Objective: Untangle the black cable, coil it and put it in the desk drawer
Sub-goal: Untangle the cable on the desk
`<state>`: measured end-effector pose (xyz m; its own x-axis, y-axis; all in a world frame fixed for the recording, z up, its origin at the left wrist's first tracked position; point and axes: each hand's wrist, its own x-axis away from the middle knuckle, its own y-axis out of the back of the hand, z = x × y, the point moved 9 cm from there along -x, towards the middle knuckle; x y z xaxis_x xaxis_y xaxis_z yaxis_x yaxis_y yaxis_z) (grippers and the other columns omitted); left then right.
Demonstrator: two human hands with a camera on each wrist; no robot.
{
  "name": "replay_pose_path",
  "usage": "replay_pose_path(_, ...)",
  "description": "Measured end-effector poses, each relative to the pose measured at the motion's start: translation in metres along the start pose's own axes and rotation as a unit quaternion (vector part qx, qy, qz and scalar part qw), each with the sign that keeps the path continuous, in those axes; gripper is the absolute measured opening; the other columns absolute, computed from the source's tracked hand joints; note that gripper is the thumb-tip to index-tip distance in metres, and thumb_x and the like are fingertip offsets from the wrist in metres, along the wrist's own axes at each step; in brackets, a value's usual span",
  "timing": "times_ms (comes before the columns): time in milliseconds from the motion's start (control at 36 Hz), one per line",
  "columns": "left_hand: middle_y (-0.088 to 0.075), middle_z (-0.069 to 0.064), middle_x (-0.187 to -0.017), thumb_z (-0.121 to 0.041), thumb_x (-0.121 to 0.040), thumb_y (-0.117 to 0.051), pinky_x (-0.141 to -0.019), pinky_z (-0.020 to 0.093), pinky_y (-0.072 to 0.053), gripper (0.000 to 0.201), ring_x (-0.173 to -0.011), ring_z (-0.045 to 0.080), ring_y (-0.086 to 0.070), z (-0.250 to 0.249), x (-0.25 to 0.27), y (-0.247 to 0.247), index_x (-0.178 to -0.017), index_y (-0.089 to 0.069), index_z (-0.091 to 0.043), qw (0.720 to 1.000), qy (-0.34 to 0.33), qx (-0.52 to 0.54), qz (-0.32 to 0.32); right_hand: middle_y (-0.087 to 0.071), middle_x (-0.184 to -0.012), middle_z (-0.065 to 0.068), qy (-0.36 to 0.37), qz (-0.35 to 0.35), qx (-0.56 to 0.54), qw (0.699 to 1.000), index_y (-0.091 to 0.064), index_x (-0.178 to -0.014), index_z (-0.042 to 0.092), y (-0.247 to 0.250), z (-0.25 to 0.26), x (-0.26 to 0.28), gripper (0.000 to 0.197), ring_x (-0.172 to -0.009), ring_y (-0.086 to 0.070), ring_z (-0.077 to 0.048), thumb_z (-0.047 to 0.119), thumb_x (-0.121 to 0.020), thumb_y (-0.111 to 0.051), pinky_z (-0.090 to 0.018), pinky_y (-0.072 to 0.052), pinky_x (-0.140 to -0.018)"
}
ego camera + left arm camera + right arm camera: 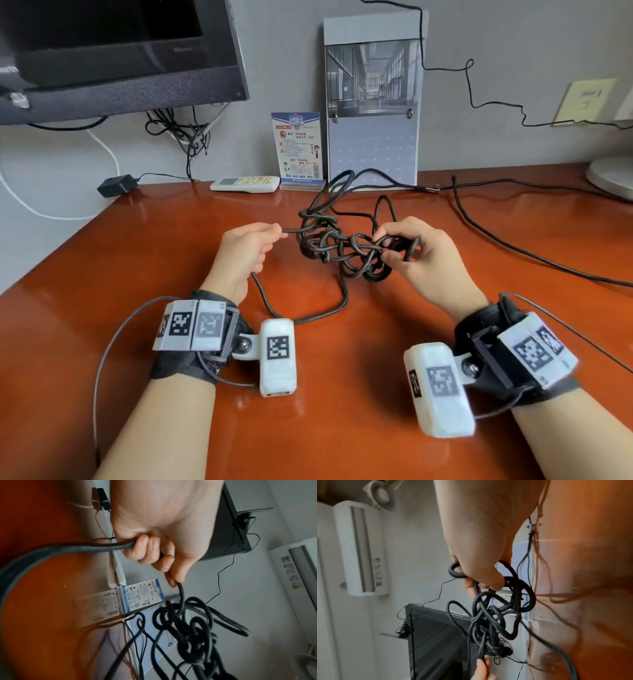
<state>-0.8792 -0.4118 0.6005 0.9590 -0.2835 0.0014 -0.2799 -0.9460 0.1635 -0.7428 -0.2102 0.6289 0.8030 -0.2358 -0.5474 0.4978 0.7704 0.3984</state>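
A tangled black cable (337,245) is held just above the red-brown desk (137,246) between my two hands. My left hand (245,251) grips one strand that runs right into the knot; in the left wrist view the curled fingers (145,550) close round the black cable (85,548). My right hand (409,250) pinches loops on the knot's right side; in the right wrist view its fingertips (489,580) clamp the black cable (494,615). A slack loop (301,308) trails on the desk toward me. No drawer is in view.
A monitor (120,58) stands at the back left, with a black adapter (116,185), a white remote (245,184), a small sign (297,147) and a calendar (373,102) along the wall. Another black cord (513,246) crosses the desk at right. A lamp base (613,176) sits far right.
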Motion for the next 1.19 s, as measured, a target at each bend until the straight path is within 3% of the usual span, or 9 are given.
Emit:
replay_pose_path(56, -0.037, -0.009, -0.106, -0.019, -0.091, -0.061, -0.057, 0.018, -0.05, 0.012, -0.081, 0.013, -0.016, -0.008, 0.002, 0.006, -0.099, -0.069, -0.014, 0.999, -0.03, 0.006, -0.04, -0.059, -0.085, 0.005, 0.036, 0.0, 0.023, 0.999, -0.062, -0.084, 0.033, 0.003, 0.005, -0.001, 0.05, -0.078, -0.055, -0.008, -0.016, -0.075, -0.062, -0.013, -0.04, -0.074)
replay_pose_path(111, -0.059, -0.009, -0.07, -0.021, -0.088, -0.065, -0.059, 0.018, -0.042, 0.01, -0.069, 0.0, -0.048, -0.012, 0.003, 0.015, -0.098, -0.069, -0.02, 0.995, -0.064, 0.014, -0.07, -0.059, -0.085, 0.007, 0.067, -0.008, 0.047, 0.997, -0.063, -0.086, 0.031, 0.007, 0.011, 0.0, 0.05, -0.083, -0.056, -0.016, -0.018, -0.074, -0.062, -0.019, -0.042, -0.075)
replay_pose_path(278, -0.03, -0.01, -0.048, -0.024, -0.095, -0.055, -0.039, 0.018, -0.018, 0.015, -0.042, 0.005, -0.025, -0.005, -0.005, 0.029, -0.083, -0.06, -0.015, 0.995, -0.051, 0.072, -0.045, -0.062, -0.083, 0.002, 0.083, -0.01, 0.043, 0.996, -0.065, -0.08, 0.034, 0.014, 0.02, 0.005, 0.054, -0.082, -0.055, -0.015, -0.019, -0.07, -0.062, -0.018, -0.041, -0.074)
replay_pose_path(444, -0.044, -0.009, -0.044, -0.024, -0.093, -0.051, -0.042, 0.022, -0.026, 0.025, -0.042, 0.01, -0.036, -0.009, -0.007, 0.035, -0.076, -0.066, -0.015, 0.986, -0.064, -0.131, -0.084, -0.064, -0.064, 0.01, -0.063, 0.012, -0.077, 0.995, -0.068, -0.073, 0.02, 0.012, -0.003, 0.007, 0.043, -0.06, -0.057, -0.004, -0.021, -0.068, -0.058, -0.015, -0.046, -0.063)
replay_pose_path(611, -0.06, 0.007, -0.075, -0.04, -0.096, -0.048, -0.036, 0.015, -0.02, 0.03, -0.035, 0.009, -0.028, 0.04, 0.004, -0.002, -0.104, -0.059, -0.014, 0.925, 0.17, -0.306, 0.15, -0.059, -0.053, 0.005, -0.087, -0.025, -0.08, 0.993, -0.065, -0.062, 0.009, 0.022, -0.004, 0.007, 0.018, -0.051, -0.051, -0.009, 0.002, -0.055, -0.05, -0.021, -0.042, -0.051)
replay_pose_path(778, -0.046, -0.003, -0.058, -0.037, -0.089, -0.061, -0.038, 0.02, -0.023, 0.019, -0.035, 0.008, -0.029, 0.041, 0.014, -0.031, -0.093, -0.06, -0.019, 0.871, 0.101, -0.407, 0.257, -0.059, -0.053, 0.003, -0.1, -0.037, -0.046, 0.993, -0.064, -0.059, 0.013, 0.029, -0.011, 0.008, 0.019, -0.051, -0.051, -0.013, 0.005, -0.053, -0.048, -0.025, -0.042, -0.05)
replay_pose_path(917, -0.049, 0.001, -0.053, -0.021, -0.088, -0.062, -0.038, 0.017, -0.032, 0.01, -0.033, 0.008, -0.044, 0.032, 0.008, -0.042, -0.08, -0.063, -0.014, 0.909, 0.035, -0.366, 0.195, -0.058, -0.052, 0.004, -0.116, -0.044, -0.037, 0.992, -0.064, -0.059, 0.013, 0.031, -0.016, 0.008, 0.018, -0.05, -0.049, -0.01, 0.005, -0.054, -0.048, -0.022, -0.041, -0.05)
replay_pose_path(1055, -0.05, 0.008, -0.064, -0.015, -0.093, -0.049, -0.046, 0.022, -0.045, 0.012, -0.044, 0.014, -0.056, 0.028, -0.011, 0.006, -0.084, -0.053, -0.009, 0.992, 0.101, -0.074, -0.016, -0.059, -0.056, -0.001, -0.16, -0.127, -0.045, 0.978, -0.061, -0.06, 0.01, 0.053, -0.03, 0.009, 0.018, -0.054, -0.052, -0.014, -0.005, -0.063, -0.052, -0.024, -0.044, -0.053)
replay_pose_path(1194, -0.048, 0.012, -0.087, -0.002, -0.096, -0.031, -0.07, 0.037, -0.058, 0.024, -0.078, 0.023, -0.059, 0.047, -0.013, 0.049, -0.076, -0.041, -0.009, 0.937, 0.125, 0.27, -0.184, -0.06, -0.06, -0.007, -0.187, -0.175, -0.038, 0.966, -0.062, -0.059, 0.012, 0.065, -0.039, 0.013, 0.017, -0.058, -0.053, -0.019, -0.001, -0.06, -0.05, -0.026, -0.045, -0.054)
